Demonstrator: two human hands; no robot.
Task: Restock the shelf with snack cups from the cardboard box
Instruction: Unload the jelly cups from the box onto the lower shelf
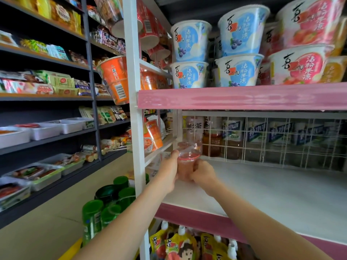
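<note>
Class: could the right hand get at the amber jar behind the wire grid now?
Probably not: the right hand grips the cup, and the grid stands before the jar.

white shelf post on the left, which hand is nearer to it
Left. The left hand grips the snack cup just right of the white post; the right hand holds the cup's other side, farther right over the shelf.
</note>
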